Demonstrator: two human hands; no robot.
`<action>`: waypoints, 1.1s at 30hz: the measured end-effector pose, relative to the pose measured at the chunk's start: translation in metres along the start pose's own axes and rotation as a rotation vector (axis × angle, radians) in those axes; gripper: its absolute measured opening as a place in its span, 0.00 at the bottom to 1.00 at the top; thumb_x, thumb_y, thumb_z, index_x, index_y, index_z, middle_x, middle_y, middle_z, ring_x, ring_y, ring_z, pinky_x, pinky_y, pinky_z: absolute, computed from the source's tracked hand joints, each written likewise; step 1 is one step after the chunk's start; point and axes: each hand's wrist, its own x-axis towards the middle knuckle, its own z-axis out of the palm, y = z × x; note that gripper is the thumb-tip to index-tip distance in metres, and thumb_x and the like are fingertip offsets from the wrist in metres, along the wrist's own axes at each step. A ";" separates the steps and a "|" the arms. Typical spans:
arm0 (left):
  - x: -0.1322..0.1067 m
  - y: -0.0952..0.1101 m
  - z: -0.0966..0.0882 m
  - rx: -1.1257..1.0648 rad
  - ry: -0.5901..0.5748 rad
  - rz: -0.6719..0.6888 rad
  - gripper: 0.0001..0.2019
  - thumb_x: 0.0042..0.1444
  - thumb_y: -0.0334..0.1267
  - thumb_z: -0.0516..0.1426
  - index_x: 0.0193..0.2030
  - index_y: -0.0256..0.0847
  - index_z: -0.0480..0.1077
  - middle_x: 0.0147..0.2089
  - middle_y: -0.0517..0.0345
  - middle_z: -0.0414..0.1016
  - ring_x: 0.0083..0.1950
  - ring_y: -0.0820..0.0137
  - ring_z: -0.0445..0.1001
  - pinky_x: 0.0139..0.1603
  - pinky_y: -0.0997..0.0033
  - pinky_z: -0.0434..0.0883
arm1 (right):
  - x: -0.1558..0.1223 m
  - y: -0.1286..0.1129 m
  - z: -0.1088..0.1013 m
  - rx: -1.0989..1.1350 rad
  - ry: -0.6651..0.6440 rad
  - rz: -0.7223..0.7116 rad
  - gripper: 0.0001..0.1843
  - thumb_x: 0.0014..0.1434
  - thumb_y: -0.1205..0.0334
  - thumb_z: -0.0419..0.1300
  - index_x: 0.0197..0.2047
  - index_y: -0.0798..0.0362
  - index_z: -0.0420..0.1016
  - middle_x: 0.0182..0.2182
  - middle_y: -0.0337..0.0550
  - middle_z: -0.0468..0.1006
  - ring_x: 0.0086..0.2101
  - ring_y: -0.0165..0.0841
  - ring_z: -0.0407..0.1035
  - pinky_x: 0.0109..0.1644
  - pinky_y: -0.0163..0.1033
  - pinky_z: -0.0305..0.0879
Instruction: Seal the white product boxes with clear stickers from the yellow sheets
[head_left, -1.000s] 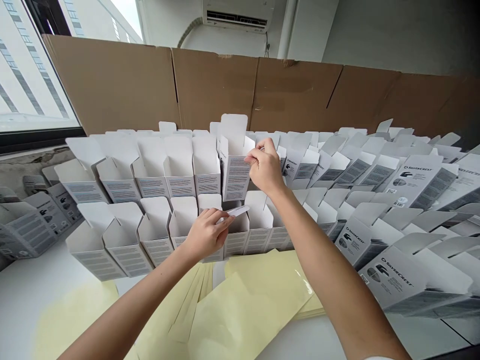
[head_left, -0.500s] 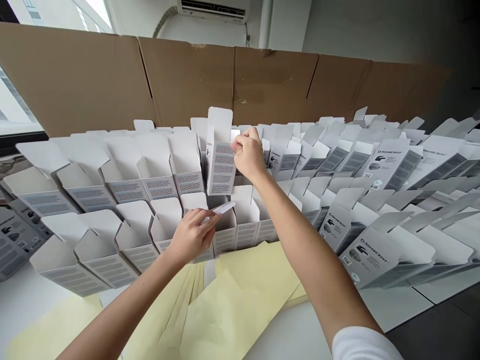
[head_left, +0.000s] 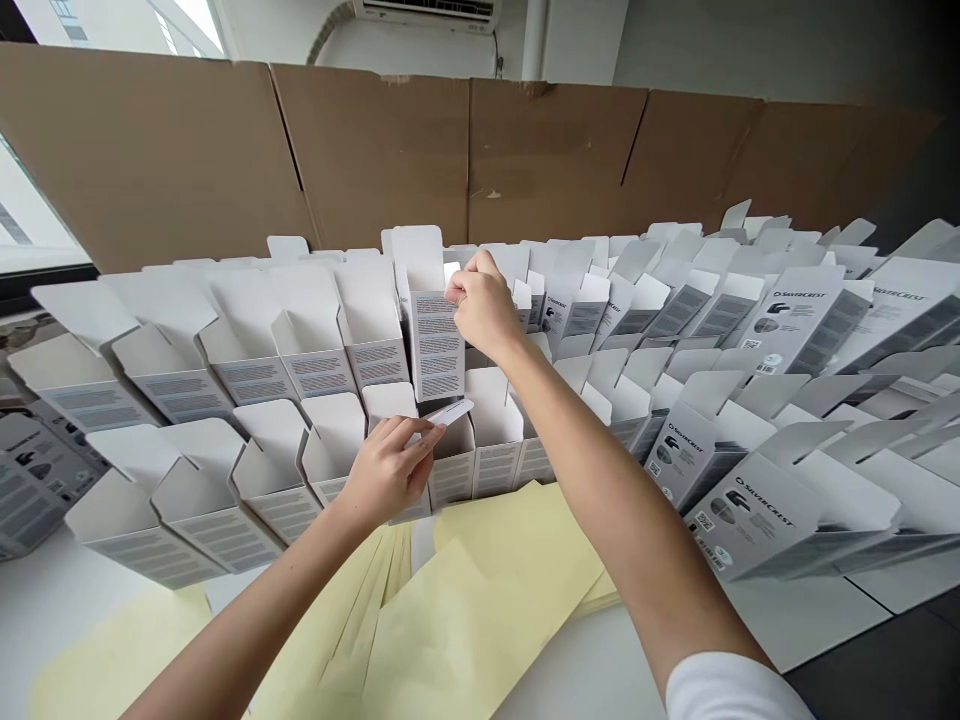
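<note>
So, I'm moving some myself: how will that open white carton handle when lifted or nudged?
The carton in the right hand looks like thin folded card, so probably light, easily dented. Tall and narrow, it would likely tip if nudged. Its raised flap seems floppy.

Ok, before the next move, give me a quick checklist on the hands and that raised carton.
1. Right hand at the raised carton: ok, fingers against its upper edge.
2. Firmness of that grip: cannot tell.
3. Left hand on the white card slip: ok, pinched at the fingertips.
4. Raised carton's top: ok, open with flap upright.
5. Inside the raised carton: cannot tell, not visible.
6. Yellow sheets: ok, lying flat below the cartons.
</note>
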 end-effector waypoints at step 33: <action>-0.001 0.002 0.001 -0.034 0.011 -0.011 0.21 0.58 0.22 0.53 0.58 0.40 0.66 0.43 0.48 0.75 0.38 0.66 0.71 0.36 0.64 0.70 | -0.035 -0.008 0.000 -0.230 -0.084 -0.208 0.17 0.62 0.78 0.44 0.33 0.54 0.70 0.41 0.47 0.70 0.39 0.34 0.72 0.39 0.36 0.70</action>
